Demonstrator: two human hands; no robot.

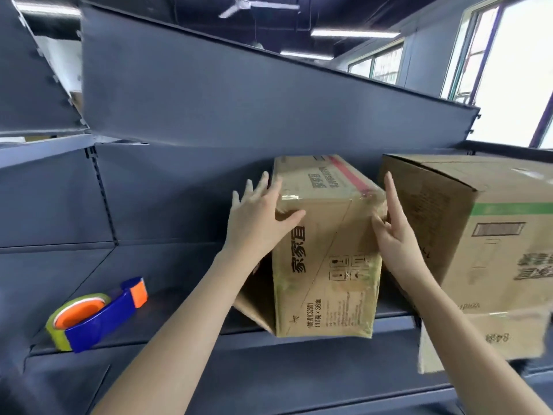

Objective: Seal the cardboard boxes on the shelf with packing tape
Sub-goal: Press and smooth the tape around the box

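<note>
- Brown cardboard filled the middle of the head view: the small box [326, 250] stood on end on the grey metal shelf [179, 339], a narrow face toward me, with glossy clear tape across its upper corners.
- The left hand [257, 217] lay flat against the box's left side, fingers straight and spread apart, thumb reaching across the front face. It was curled round nothing.
- The right hand [395, 229] was in the narrow gap between this box and the larger carton [478, 235]. Its fingers were straight and together against the box's right side, with the thumb at the front corner.
- I judged that the two palms squeezed the box between them to turn it or draw it out, since a loose flap [254, 301] hung open at its lower left and that end looked unsealed.
- The tape dispenser [98, 313], blue and orange with a clear roll, lay on the same shelf well to the left, apart from both hands. I supposed it lay there to free them.
- Room was uneven. Open shelf lay to the left between box and dispenser, while the right was tight against the larger carton, whose drooping flap [478, 339] hung over the shelf's front edge.
- The slanted upper panel [239, 100] sat close over the box tops, so I reckoned lifting would be cramped and sliding forward or left easier.
</note>
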